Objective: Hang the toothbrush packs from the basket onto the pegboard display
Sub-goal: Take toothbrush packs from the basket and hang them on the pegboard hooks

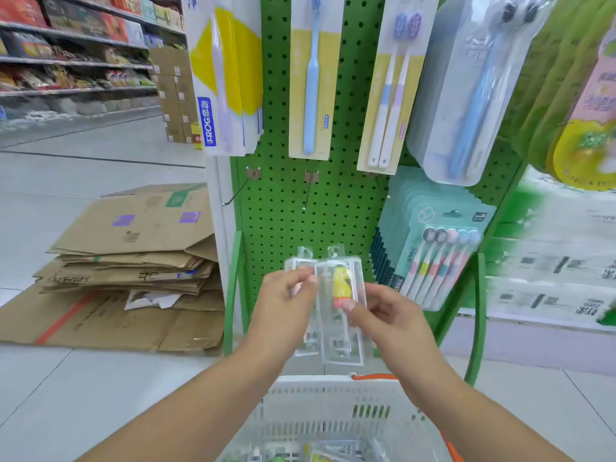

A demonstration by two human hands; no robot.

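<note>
Head view. Both forearms reach forward and up from the bottom edge, meeting in front of the green perforated metal pegboard [283,208].

Left hand [286,295]: raised, fingers curled, thumb and fingertips pinching the left one of two clear plastic toothbrush blister packs [340,331] near its top.

Right hand [383,315]: just right of the left hand, thumb pressed on the front of the right pack just below its yellow brush cover, fingers curled behind it.

The two packs overlap, held upright, hang tabs up, barcode stickers at the lower end. They are in front of the lower pegboard, below two bare metal hooks [308,191]; not on any hook.

White slotted plastic basket with orange handle [333,408]: directly below the hands, in front of the pegboard; more packs inside at the bottom edge, blurred.

Hanging toothbrush cards [313,78] fill the upper pegboard; a teal multi-brush pack [440,258] hangs at its lower right. Flattened brown cardboard boxes [130,265] lie on the floor to the pegboard's left.
</note>
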